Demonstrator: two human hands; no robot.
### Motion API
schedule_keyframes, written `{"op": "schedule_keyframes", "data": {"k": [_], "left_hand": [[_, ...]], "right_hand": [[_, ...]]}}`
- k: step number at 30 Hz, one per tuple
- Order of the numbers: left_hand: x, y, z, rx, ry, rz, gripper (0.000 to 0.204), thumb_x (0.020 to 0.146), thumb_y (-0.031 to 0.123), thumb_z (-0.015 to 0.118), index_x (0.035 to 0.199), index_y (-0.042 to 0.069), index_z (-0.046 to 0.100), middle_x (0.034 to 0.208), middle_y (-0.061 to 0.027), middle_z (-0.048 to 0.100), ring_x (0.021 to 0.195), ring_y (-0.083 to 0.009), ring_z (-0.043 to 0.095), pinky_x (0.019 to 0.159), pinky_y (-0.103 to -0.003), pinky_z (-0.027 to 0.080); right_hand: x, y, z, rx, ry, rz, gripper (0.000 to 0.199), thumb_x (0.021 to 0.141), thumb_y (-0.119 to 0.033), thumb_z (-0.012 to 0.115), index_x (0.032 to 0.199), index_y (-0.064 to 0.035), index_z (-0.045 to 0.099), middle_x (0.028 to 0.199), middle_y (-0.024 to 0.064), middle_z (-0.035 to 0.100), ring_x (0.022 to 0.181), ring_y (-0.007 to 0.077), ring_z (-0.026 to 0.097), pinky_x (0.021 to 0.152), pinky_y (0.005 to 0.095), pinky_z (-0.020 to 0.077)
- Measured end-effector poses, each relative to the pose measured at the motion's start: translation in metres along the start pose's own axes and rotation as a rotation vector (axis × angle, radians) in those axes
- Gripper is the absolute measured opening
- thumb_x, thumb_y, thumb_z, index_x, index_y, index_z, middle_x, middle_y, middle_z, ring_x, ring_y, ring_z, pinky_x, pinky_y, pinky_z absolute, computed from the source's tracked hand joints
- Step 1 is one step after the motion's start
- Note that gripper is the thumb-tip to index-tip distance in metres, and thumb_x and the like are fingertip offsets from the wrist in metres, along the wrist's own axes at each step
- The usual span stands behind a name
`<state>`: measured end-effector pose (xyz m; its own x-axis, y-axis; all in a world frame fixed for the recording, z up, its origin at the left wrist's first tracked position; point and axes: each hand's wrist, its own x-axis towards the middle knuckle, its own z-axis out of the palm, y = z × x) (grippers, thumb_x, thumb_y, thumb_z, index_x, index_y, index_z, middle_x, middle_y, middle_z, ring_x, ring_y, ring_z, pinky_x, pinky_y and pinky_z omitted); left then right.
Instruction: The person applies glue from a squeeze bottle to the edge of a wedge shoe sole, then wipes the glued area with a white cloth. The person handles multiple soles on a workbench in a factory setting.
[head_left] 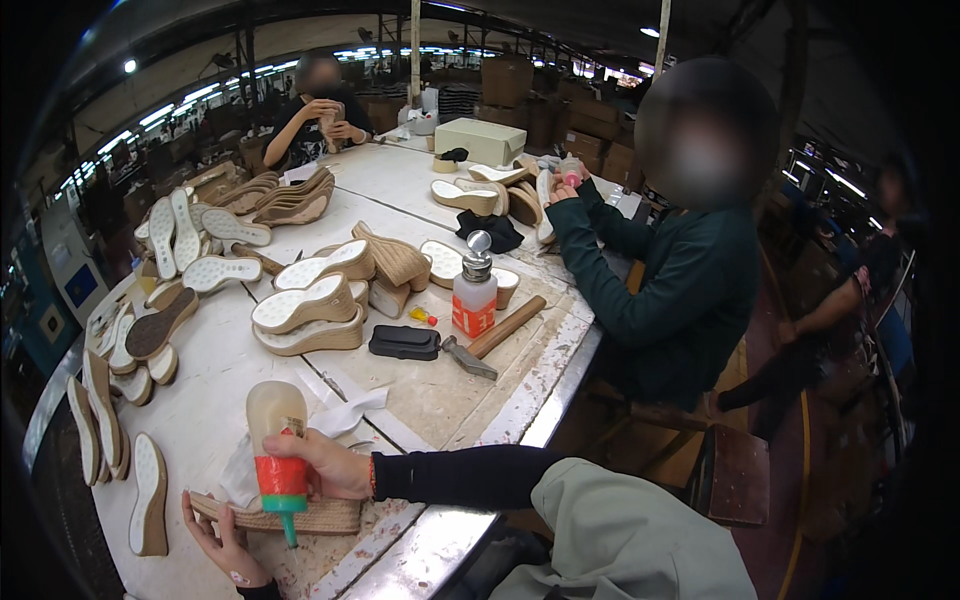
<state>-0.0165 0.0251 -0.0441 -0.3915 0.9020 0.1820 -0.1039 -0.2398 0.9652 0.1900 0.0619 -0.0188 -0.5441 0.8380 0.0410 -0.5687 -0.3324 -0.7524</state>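
Note:
My right hand (335, 466) is wrapped round a glue bottle (275, 407), a translucent squeeze bottle with a red band and a green nozzle. The bottle is upside down, its nozzle pointing down in front of a woven-sided wedge sole (338, 516). At the sole's left end, my left hand (222, 548) grips it between thumb and fingers. Whether the nozzle touches the sole, I cannot tell. A crumpled white cloth or paper (240, 470) shows just behind the bottle. One upright white-topped wedge sole (149, 490) stands left of my hands.
Several wedge soles (310, 305) are piled mid-table. A hammer (505, 330), a black brush-like block (404, 342) and a pump bottle (475, 295) lie or stand right of them. A co-worker in dark green (660, 280) works at the right edge; another person (315, 125) sits across the table.

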Motion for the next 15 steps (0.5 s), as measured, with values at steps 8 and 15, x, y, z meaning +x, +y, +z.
{"op": "schedule_keyframes", "data": {"k": [8, 15], "left_hand": [[0.001, 0.0, 0.0, -0.039, -0.02, -0.031, 0.06, 0.086, 0.011, 0.059, 0.14, 0.013, 0.034, 0.129, -0.0128, 0.041, 0.109, -0.0203, 0.047, 0.089, -0.031, 0.042], [0.0, 0.0, -0.002, 0.054, -0.037, -0.049, 0.066, 0.085, 0.014, 0.061, 0.143, 0.013, 0.028, 0.134, -0.0146, 0.036, 0.116, -0.0248, 0.043, 0.095, -0.033, 0.04]], "right_hand": [[0.003, 0.003, -0.003, 0.044, 0.019, 0.008, 0.036, 0.085, -0.041, 0.063, 0.1, -0.0092, 0.055, 0.075, -0.0024, 0.058, 0.056, 0.0045, 0.053, 0.045, 0.019, 0.0382], [0.003, 0.002, 0.006, 0.016, 0.085, -0.06, 0.041, 0.082, -0.051, 0.062, 0.089, -0.011, 0.056, 0.062, -0.0032, 0.055, 0.044, 0.0051, 0.048, 0.038, 0.0188, 0.0341]]}}
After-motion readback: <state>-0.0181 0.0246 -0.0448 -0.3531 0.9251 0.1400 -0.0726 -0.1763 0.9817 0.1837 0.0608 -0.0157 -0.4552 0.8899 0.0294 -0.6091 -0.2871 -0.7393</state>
